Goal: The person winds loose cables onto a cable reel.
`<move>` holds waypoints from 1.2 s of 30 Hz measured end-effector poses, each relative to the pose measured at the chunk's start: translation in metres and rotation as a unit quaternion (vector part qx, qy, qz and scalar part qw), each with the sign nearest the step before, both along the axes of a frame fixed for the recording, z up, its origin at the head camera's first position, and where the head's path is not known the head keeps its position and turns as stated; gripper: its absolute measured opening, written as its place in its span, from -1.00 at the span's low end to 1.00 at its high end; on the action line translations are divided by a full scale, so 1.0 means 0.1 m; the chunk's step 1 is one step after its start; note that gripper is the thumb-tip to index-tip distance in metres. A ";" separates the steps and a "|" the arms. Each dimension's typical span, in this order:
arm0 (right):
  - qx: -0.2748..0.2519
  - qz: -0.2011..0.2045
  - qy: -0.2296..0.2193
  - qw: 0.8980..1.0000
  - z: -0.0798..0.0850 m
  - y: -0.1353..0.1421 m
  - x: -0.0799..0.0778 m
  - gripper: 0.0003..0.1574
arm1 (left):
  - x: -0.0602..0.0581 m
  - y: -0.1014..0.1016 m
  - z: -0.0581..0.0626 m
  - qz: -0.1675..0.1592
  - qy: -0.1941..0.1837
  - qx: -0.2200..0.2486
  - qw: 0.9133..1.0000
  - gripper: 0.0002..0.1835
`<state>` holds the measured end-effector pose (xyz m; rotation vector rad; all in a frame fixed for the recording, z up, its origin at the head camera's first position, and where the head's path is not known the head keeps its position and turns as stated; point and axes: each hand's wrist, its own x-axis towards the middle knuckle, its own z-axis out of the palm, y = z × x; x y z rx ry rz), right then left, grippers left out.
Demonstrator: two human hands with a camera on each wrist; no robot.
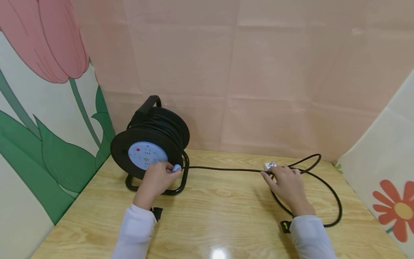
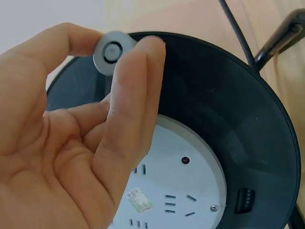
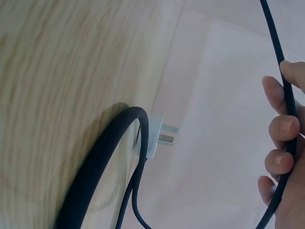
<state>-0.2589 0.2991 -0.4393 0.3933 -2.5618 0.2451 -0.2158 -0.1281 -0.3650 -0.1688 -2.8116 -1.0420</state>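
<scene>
A black cable reel (image 1: 121, 154) with cable wound on its drum stands at the left of the table, its pale socket panel (image 2: 176, 179) facing me. My left hand (image 1: 158, 178) pinches the small grey-blue crank knob (image 2: 113, 51) at the reel's rim between thumb and fingers. From the reel, a black power cable (image 1: 226, 169) runs rightward to my right hand (image 1: 289, 183). The right wrist view shows those fingers curled round the cable. Just beyond that hand lies a white plug (image 3: 155, 136) with metal pins, near the table's back.
Loose cable loops (image 1: 337, 205) lie on the wooden table (image 1: 213, 216) round the right hand. The reel has a black tubular stand (image 1: 185, 176) and a top handle (image 1: 147, 106). A pink wall covering (image 1: 226, 72) rises behind, with flower-printed coverings at both sides.
</scene>
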 end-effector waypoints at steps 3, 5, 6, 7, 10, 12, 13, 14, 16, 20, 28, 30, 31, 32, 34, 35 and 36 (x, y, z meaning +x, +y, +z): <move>-0.003 0.007 0.010 1.000 -0.01 0.00 0.00 -0.57 | -0.01 -0.03 -0.02 -0.020 -0.032 0.004 0.999 -0.67; -0.003 0.010 0.012 1.000 -0.01 0.00 0.00 -0.56 | -0.02 -0.04 -0.03 -0.041 -0.054 -0.001 0.998 -0.65; -0.002 0.011 0.012 1.000 -0.01 0.00 0.00 -0.56 | -0.03 -0.05 -0.04 -0.052 -0.062 -0.007 0.997 -0.63; 0.000 0.012 0.011 1.000 -0.01 0.00 0.00 -0.55 | -0.03 -0.05 -0.04 -0.062 -0.070 -0.014 0.996 -0.61; 0.002 0.014 0.007 1.000 -0.02 0.01 -0.01 -0.53 | -0.02 -0.06 -0.05 -0.087 -0.081 -0.037 0.992 -0.57; 0.002 0.016 0.005 1.000 -0.02 0.01 -0.01 -0.57 | -0.02 -0.07 -0.05 -0.096 -0.087 -0.048 0.990 -0.52; 0.003 0.017 0.003 1.000 -0.02 0.01 0.00 -0.59 | -0.02 -0.07 -0.05 -0.101 -0.089 -0.051 0.990 -0.48; 0.003 0.018 0.000 1.000 -0.01 0.01 0.00 -0.62 | -0.02 -0.08 -0.06 -0.104 -0.092 -0.053 0.989 -0.44; 0.005 0.023 -0.003 1.000 -0.01 0.01 0.00 -0.69 | -0.03 -0.08 -0.08 -0.109 -0.095 -0.057 0.988 -0.41; 0.011 0.032 -0.002 0.999 -0.02 0.01 0.00 -0.76 | -0.05 -0.10 -0.12 -0.111 -0.096 -0.063 0.987 -0.50; -0.008 0.015 0.035 0.999 -0.01 0.05 0.02 -0.62 | -0.07 -0.18 -0.18 -0.126 -0.128 -0.045 0.983 -0.66; -0.013 0.001 0.044 0.999 0.00 0.05 0.02 -0.59 | -0.08 -0.22 -0.21 -0.130 -0.144 -0.033 0.980 -0.66; -0.014 -0.008 0.047 0.999 0.01 0.05 0.02 -0.57 | -0.09 -0.24 -0.22 -0.130 -0.154 -0.026 0.979 -0.65; -0.014 -0.015 0.048 0.999 0.02 0.05 0.02 -0.55 | -0.09 -0.26 -0.23 -0.131 -0.161 -0.021 0.978 -0.65; -0.015 -0.027 0.044 0.999 0.02 0.06 0.02 -0.52 | -0.11 -0.29 -0.25 -0.131 -0.175 -0.010 0.976 -0.64; -0.013 -0.031 0.039 0.999 0.02 0.06 0.02 -0.51 | -0.12 -0.31 -0.26 -0.132 -0.179 -0.008 0.975 -0.63; -0.012 -0.033 0.036 0.999 0.02 0.06 0.02 -0.50 | -0.13 -0.32 -0.27 -0.134 -0.182 -0.006 0.974 -0.62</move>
